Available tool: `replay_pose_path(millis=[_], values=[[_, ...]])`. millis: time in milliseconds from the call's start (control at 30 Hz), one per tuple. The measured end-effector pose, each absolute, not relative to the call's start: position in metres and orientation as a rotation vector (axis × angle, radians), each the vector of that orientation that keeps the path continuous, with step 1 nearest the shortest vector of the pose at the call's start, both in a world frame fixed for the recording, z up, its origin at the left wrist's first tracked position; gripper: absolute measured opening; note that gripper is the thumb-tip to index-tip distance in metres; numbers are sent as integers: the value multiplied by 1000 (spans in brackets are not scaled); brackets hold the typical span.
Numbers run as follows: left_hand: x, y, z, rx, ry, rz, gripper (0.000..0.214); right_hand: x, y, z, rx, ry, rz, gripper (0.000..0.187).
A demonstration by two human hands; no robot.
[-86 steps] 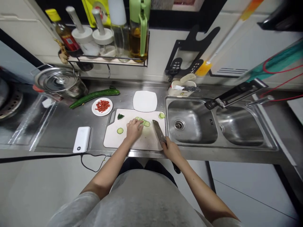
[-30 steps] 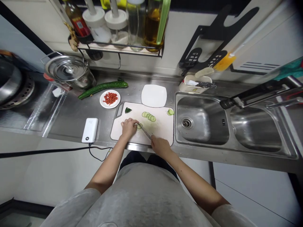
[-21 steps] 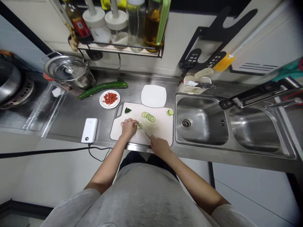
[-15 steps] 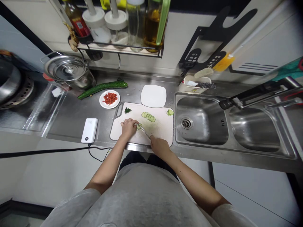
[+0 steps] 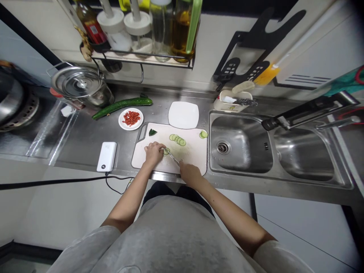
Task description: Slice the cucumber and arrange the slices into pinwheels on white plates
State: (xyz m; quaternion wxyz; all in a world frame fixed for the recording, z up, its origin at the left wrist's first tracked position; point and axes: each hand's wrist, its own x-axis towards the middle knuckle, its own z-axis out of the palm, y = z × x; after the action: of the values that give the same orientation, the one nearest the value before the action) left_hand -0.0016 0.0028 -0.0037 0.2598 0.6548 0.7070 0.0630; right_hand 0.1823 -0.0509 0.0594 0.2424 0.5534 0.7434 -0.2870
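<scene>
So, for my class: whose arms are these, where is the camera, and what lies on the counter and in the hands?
There is no machine: these are one person's bare arms, filmed by a camera worn on the head, looking down. The left hand presses a cucumber piece onto the white cutting board; the right hand grips a knife, its blade against that piece. Cut slices lie further back on the board. Behind it are a white plate, a small dish of red bits and a whole cucumber; a white device lies left, a sink right.

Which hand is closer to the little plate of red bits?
Left. The left hand holds cucumber on the board near the plate; the right hand grips the knife farther right.
</scene>
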Motion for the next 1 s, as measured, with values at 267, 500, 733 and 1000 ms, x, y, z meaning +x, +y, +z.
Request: replay_pose_path(millis=[267, 500, 733, 1000], values=[[-2, 4, -2, 1791, 1917, 144, 27, 185, -59, 49, 1512, 2084, -736, 32], [-2, 6, -1, 1823, 1913, 116, 28, 195, -73, 49, 1541, 2096, -704, 30], [0, 4, 3, 1843, 1920, 107, 28, 209, -86, 51, 1544, 2073, -738, 30], [12, -4, 6, 1825, 2040, 100, 19, 220, -97, 51, 1582, 2029, -776, 28]])
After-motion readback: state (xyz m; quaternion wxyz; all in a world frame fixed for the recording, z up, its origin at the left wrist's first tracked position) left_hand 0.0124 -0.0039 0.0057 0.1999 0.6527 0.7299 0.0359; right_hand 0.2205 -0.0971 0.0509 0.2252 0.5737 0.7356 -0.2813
